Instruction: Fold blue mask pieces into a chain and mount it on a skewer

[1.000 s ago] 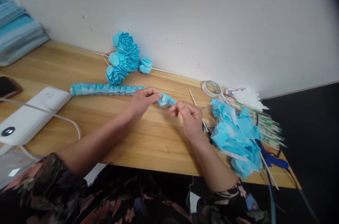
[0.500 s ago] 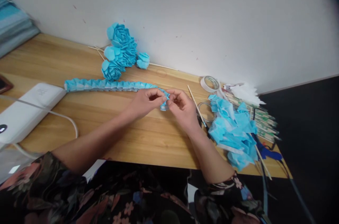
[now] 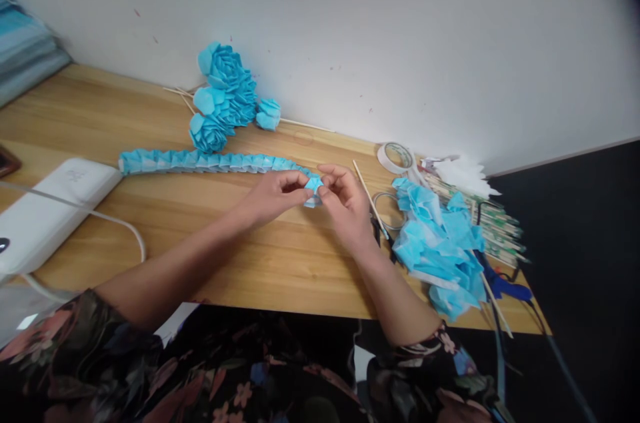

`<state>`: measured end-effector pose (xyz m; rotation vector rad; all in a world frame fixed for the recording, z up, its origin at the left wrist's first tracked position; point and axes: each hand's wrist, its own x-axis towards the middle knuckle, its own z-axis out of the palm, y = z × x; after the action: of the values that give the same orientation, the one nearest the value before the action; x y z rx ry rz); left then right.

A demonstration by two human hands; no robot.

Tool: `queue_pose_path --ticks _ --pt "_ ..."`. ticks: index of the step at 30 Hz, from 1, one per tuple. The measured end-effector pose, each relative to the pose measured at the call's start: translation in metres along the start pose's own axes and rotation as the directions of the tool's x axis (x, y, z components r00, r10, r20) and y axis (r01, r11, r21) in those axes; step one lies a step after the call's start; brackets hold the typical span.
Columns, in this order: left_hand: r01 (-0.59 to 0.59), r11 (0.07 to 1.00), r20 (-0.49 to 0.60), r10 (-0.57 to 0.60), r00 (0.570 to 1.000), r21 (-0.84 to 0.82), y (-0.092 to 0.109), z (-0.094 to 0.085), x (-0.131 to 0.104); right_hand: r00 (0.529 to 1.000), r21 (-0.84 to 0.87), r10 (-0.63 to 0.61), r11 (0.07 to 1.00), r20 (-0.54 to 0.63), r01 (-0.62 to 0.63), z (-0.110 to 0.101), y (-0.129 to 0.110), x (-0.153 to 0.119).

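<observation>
Over wooden desk [image 3: 280,266], pinching folded blue piece [image 3: 313,188] between left hand [image 3: 275,199] and right hand [image 3: 350,211] at right end of pleated strip [image 3: 210,162], with power bank [image 3: 57,222] leftward, blue flowers [image 3: 227,102] behind, crumpled sheets [image 3: 440,246] close on right.

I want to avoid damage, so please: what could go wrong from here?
The small folded blue paper-like piece pinched between left hand and right hand might tear. The long pleated blue strip lies beyond the left hand, which could knock it. Crumpled blue sheets near the front edge of the wooden table could be brushed off by the right forearm.
</observation>
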<state>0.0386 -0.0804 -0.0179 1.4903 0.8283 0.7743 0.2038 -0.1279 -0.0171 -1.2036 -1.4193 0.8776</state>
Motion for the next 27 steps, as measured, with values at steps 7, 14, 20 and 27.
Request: queue_pose_path --ticks 7,14,20,27 --pt "0.018 0.999 -0.089 -0.015 0.996 0.035 0.002 -0.003 0.001 1.000 0.060 -0.026 0.998 -0.013 0.027 -0.006 0.006 0.003" --pt "0.002 0.999 -0.142 -0.007 0.990 -0.032 0.002 -0.003 0.002 0.873 -0.535 -0.485 0.725 0.050 0.433 -0.013 -0.004 0.004" --pt "-0.008 1.000 -0.150 0.006 0.989 -0.016 0.002 -0.002 0.002 0.855 -0.640 -0.506 0.620 0.115 0.453 -0.013 0.002 0.006" --pt "-0.021 0.999 -0.152 0.026 0.988 0.038 0.002 -0.003 0.000 0.848 -0.637 -0.507 0.604 0.156 0.479 -0.014 0.003 0.005"
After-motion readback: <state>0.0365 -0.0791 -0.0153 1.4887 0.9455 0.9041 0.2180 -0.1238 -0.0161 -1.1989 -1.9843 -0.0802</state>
